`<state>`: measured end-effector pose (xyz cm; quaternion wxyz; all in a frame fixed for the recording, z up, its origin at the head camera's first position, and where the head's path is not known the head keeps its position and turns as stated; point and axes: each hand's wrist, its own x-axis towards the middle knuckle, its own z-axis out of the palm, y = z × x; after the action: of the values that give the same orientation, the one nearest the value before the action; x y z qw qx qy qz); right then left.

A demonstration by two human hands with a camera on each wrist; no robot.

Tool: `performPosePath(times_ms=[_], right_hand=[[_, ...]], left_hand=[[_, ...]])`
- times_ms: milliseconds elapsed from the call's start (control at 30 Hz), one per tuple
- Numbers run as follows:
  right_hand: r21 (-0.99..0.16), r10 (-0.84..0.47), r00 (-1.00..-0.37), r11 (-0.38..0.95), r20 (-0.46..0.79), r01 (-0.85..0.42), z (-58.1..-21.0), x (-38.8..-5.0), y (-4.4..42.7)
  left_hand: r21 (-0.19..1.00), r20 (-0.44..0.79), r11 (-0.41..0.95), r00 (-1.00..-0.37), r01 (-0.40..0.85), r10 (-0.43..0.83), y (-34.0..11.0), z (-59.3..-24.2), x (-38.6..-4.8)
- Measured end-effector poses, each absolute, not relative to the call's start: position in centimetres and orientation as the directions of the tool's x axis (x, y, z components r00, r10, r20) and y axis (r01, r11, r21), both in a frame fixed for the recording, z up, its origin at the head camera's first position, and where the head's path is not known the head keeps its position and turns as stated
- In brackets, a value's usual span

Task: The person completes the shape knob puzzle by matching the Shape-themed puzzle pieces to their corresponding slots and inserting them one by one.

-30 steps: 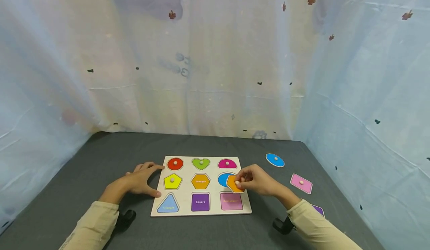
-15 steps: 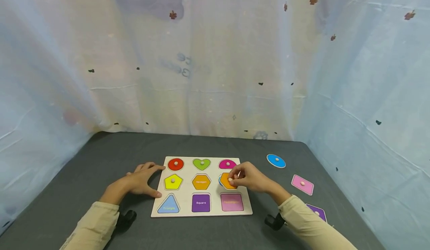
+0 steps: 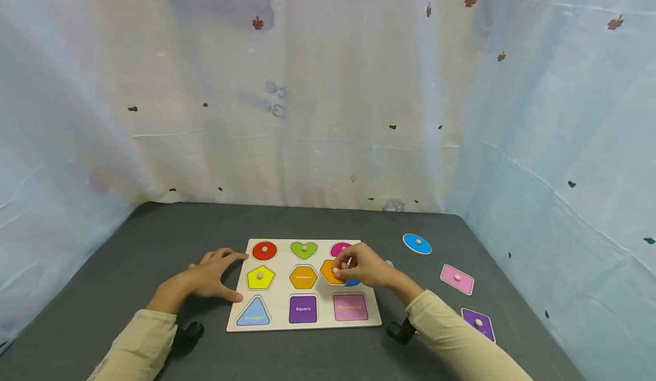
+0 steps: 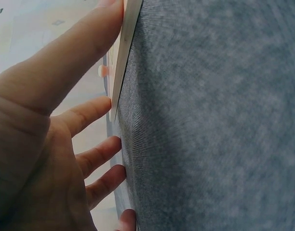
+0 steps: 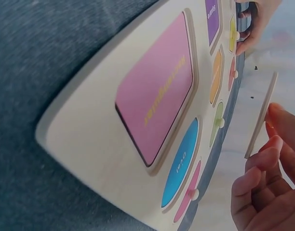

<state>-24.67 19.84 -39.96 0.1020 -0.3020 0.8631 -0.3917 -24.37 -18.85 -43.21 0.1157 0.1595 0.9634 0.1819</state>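
An orange hexagon puzzle piece [image 3: 328, 271] is pinched by its small knob between the thumb and fingers of my right hand [image 3: 368, 265]. It is held above the wooden puzzle board [image 3: 279, 301], partly over the blue oval slot [image 5: 180, 163], right of the orange slot marked Hexagon [image 3: 303, 277]. In the right wrist view the piece shows edge-on, apart from the board. My left hand [image 3: 214, 277] has its fingers spread, thumb and index finger touching the board's left edge; its other fingers lie beyond the corner in the left wrist view.
Red circle [image 3: 264, 250], green heart [image 3: 303, 250], yellow pentagon [image 3: 261, 278] and magenta half-round [image 3: 338, 249] pieces sit in the board. Triangle, square and rectangle slots hold none. A blue oval [image 3: 417, 244], pink rectangle [image 3: 457, 279] and purple square [image 3: 479, 324] lie right on the grey table.
My right hand has carried the orange hexagon piece leftward over the board, from the oval slot's right side towards the hexagon slot. My left hand has stayed at the board's edge.
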Motion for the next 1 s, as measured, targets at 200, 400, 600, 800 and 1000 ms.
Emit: performPosePath(times_ms=[200,400,600,800,1000], right_hand=[[-0.745,-0.598,-0.799,0.505,0.062,-0.436,-40.1,-24.8,19.2],[-0.752,-0.595,-0.802,0.507,0.049,-0.422,-40.3,-25.0,18.4],[-0.734,-0.606,-0.793,0.51,0.063,-0.448,-40.5,-25.4,17.5],[-0.731,-0.606,-0.794,0.52,0.049,-0.443,-40.3,-25.5,16.5],[-0.696,-0.619,-0.782,0.529,0.074,-0.485,-40.5,-25.9,16.0]], left_hand=[[0.385,-0.18,0.886,-0.921,0.258,0.346,-18.9,-43.3,-24.4],[0.384,-0.192,0.888,-0.919,0.252,0.344,-18.9,-43.2,-24.6],[0.38,-0.182,0.89,-0.923,0.252,0.339,-19.0,-43.4,-24.7],[0.39,-0.172,0.883,-0.922,0.26,0.348,-19.0,-43.5,-24.6],[0.397,-0.173,0.881,-0.921,0.258,0.348,-19.0,-43.3,-24.4]])
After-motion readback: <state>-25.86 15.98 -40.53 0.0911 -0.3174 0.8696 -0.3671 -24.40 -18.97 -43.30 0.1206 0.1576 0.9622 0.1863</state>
